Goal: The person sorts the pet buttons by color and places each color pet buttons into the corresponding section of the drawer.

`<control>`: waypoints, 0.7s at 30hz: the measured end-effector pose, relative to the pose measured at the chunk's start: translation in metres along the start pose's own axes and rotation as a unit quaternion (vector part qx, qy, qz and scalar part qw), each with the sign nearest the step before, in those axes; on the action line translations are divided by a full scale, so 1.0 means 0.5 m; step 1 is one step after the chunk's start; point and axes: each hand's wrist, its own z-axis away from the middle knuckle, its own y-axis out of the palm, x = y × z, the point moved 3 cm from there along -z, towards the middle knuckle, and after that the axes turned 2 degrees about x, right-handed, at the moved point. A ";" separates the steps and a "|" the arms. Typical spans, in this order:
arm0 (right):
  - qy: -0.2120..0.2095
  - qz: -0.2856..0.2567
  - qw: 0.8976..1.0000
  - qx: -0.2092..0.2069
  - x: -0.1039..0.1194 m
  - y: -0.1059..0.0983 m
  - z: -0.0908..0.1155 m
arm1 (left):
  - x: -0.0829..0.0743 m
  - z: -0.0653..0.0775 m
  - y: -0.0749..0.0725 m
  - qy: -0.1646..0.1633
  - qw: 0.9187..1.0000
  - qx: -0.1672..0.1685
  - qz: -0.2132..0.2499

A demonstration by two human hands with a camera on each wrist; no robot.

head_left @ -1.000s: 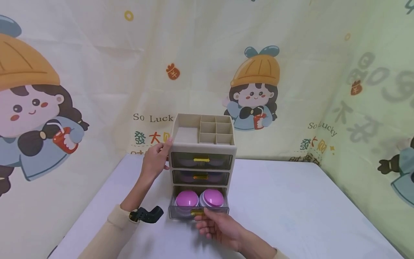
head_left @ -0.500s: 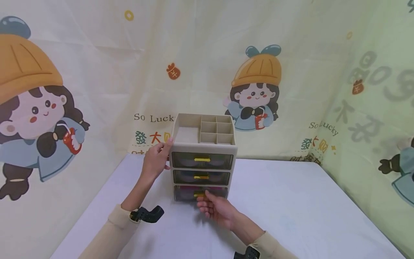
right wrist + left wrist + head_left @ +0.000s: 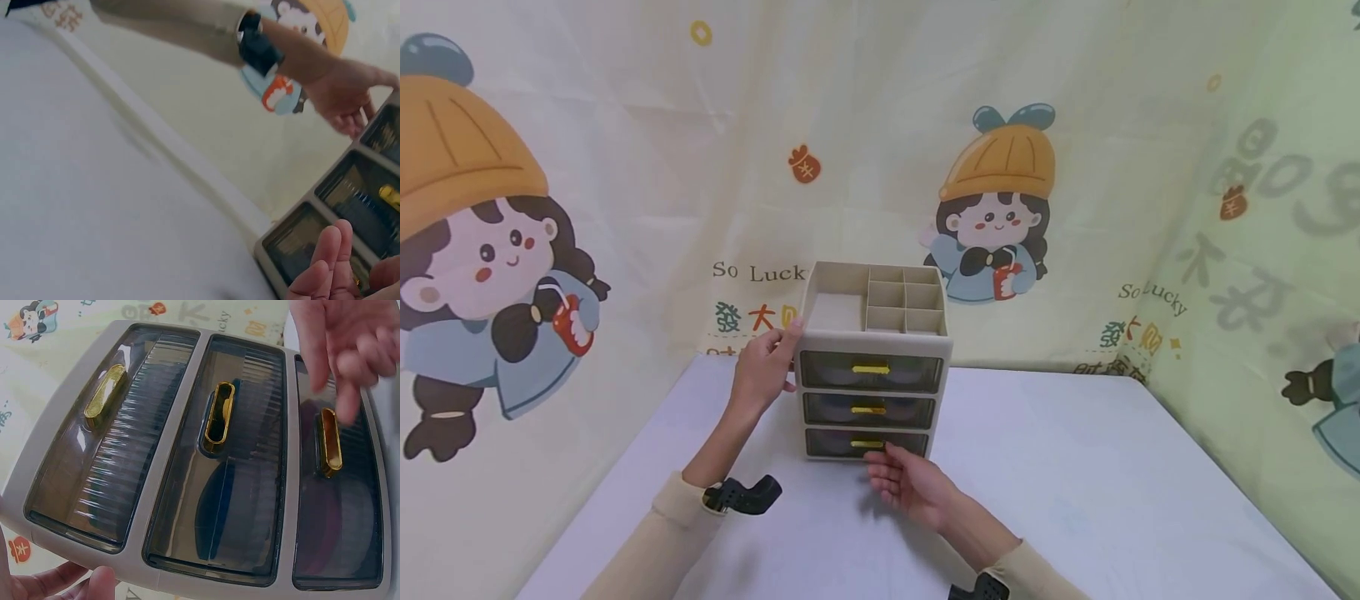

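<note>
A beige drawer organizer stands upright on the table, with all three smoky see-through drawers closed. My left hand holds its upper left side, thumb at the top edge and fingers against the side wall. At the bottom drawer, my right hand has its thumb and fingertips close by the gold handle, the other fingers loosely bent and holding nothing. Behind that drawer's front, a purplish round shape shows dimly in the left wrist view. A dark blue shape shows through the middle drawer.
An open tray with small compartments forms the organizer's top. White cloth covers the table. A printed curtain hangs behind and along both sides. Each wrist wears a black device.
The bottom drawer, pulled out with two pink-topped round containers in it, has slid shut. My right hand moved forward with it, and its fingers now sit beside the handle. The left hand stayed put.
</note>
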 end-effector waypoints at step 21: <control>-0.406 0.673 0.613 -0.081 0.021 -0.011 0.188 | 0.006 0.003 0.006 0.002 1.000 0.003 0.008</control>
